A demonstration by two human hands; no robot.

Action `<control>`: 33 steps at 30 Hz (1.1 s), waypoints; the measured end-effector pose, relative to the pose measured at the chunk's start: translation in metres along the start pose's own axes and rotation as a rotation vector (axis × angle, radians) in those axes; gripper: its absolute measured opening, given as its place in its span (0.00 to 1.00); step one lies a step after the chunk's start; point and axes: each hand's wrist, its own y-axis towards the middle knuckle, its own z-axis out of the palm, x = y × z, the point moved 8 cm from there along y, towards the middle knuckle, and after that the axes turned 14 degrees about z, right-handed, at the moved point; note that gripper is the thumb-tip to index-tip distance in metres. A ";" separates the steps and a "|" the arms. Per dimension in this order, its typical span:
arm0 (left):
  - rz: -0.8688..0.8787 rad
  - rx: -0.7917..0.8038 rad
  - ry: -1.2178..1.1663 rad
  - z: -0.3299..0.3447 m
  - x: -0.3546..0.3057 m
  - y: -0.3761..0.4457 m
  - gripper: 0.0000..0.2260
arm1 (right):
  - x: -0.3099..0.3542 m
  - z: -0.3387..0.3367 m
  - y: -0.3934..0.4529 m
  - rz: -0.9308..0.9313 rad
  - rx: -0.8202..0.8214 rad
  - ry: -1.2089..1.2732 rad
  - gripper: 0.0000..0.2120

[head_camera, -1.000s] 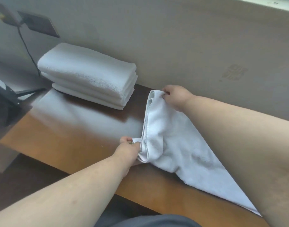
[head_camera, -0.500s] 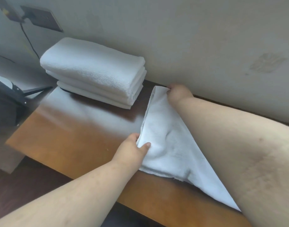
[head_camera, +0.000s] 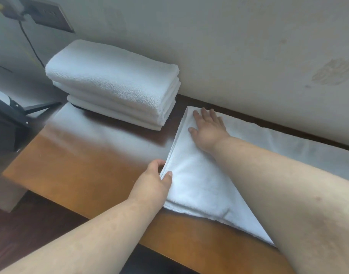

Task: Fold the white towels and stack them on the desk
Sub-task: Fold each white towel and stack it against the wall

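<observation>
A white towel (head_camera: 197, 180) lies flat on the wooden desk (head_camera: 86, 171), folded lengthwise and running off to the right along the wall. My right hand (head_camera: 207, 129) rests flat on its far left corner, fingers spread. My left hand (head_camera: 155, 180) pinches the near left corner between thumb and fingers. A stack of folded white towels (head_camera: 118, 84) sits at the desk's back left, against the wall.
The wall (head_camera: 229, 46) runs right behind the desk. A dark socket plate (head_camera: 51, 14) with a black cable (head_camera: 31, 46) hangs at the upper left. A dark stand (head_camera: 9, 115) sits left of the desk. The desk's front edge is close to me.
The towel was bunched and held up by both hands; now it lies spread flat. My right hand let go of the far corner and lies open on it. My left hand still holds the near corner.
</observation>
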 end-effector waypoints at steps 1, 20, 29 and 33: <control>0.007 -0.011 -0.015 0.000 -0.001 -0.001 0.11 | 0.001 -0.005 0.000 -0.014 0.032 0.084 0.30; -0.056 0.075 0.339 -0.026 -0.027 0.005 0.06 | -0.105 0.014 -0.212 -0.057 0.027 -0.056 0.41; -0.379 -0.071 -0.336 -0.014 -0.017 -0.010 0.12 | -0.095 0.025 -0.216 -0.100 0.082 -0.103 0.46; -0.458 -0.081 -0.714 -0.004 -0.025 -0.023 0.06 | -0.058 0.012 -0.227 -0.153 -0.043 0.008 0.31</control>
